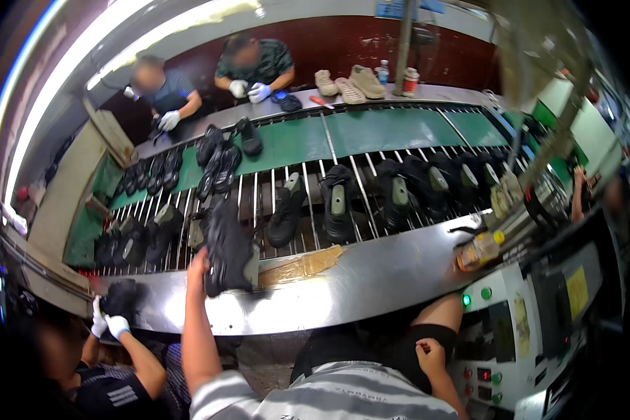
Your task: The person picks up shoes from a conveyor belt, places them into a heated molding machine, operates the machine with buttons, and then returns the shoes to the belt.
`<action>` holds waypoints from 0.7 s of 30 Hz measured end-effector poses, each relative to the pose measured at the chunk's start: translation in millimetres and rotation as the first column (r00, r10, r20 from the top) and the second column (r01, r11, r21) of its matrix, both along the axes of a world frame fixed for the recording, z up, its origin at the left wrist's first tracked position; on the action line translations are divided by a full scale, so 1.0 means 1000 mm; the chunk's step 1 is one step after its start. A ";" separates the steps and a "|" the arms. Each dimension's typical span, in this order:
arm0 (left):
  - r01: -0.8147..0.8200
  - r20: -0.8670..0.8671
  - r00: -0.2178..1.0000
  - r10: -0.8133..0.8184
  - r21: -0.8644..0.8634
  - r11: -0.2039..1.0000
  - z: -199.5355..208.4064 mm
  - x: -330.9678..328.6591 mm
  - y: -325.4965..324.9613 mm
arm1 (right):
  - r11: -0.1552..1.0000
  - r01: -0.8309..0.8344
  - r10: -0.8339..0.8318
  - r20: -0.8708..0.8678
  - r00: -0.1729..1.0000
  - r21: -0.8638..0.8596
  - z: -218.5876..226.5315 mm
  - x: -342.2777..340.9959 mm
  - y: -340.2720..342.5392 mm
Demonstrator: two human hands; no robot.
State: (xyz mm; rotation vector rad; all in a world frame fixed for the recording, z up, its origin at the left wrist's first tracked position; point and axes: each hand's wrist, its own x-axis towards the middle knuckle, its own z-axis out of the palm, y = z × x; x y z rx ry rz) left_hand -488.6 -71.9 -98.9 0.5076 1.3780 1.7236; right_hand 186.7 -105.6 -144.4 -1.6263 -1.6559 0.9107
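My left hand (200, 271) reaches over the steel ledge and grips a black shoe (227, 248), held up on end and partly blurred by motion. A grey-green shoe last seems to show at its right side. The fingers behind the shoe are hidden. Beyond it, a black shoe (285, 213) with a last in it lies on the roller conveyor (311, 232), and another black shoe (338, 203) is to its right. Low at the right, my right hand (431, 355) rests by my thigh with its fingers curled in, seemingly around nothing.
Several black shoes (437, 183) line the rollers. A green belt (378, 131) runs behind, with black soles (224, 164) on it. Brown tape (301, 266) covers part of the ledge. A bottle (479, 252) and control panel (500, 336) stand right. Gloved co-workers (255, 70) work opposite and at near left.
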 end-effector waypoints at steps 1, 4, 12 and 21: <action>-0.058 0.212 0.976 0.048 0.042 0.997 -0.022 0.021 -0.046 | 1.000 -0.004 0.004 -0.017 1.000 0.008 0.004 0.003 -0.004; -0.082 0.441 0.897 0.000 0.168 0.982 -0.057 0.103 -0.135 | 0.998 -0.057 0.051 -0.156 0.987 -0.038 0.000 0.009 -0.009; 0.496 0.495 0.400 -0.771 0.591 0.636 0.043 0.398 -0.023 | 0.918 -0.397 0.111 -0.966 0.235 0.009 0.047 -0.022 0.052; 0.927 -0.385 -0.373 -0.844 -0.111 -0.359 0.034 0.665 0.019 | 0.904 0.384 0.243 -0.965 -0.097 0.189 0.150 0.197 -0.075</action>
